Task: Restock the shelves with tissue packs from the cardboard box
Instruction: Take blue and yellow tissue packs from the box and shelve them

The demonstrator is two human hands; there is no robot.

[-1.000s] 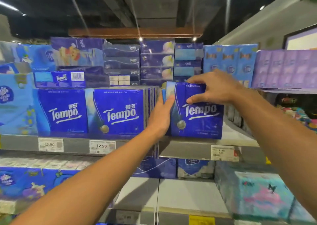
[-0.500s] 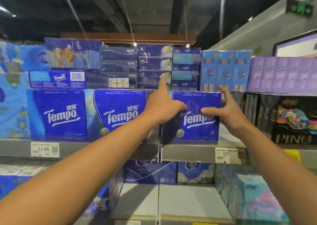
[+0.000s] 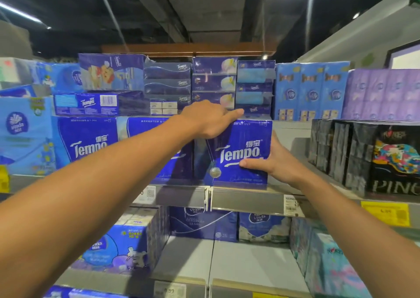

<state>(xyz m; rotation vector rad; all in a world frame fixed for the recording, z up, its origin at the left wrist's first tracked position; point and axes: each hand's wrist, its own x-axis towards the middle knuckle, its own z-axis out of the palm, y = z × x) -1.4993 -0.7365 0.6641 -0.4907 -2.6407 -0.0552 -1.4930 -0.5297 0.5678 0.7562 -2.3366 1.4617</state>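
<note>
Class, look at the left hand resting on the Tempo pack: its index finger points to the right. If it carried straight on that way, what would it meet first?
Probably the stacked Tempo tissue boxes just beyond the left hand; depth is unclear, so it might pass in front.

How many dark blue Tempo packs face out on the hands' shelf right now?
3: one dark blue Tempo pack at far left, a second mostly behind the left forearm, a third between both hands. More may be hidden behind.

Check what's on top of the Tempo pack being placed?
Left hand rests on the pack's top edge, covering its left part. Above it, stacked tissue boxes sit on the upper shelf.
</note>
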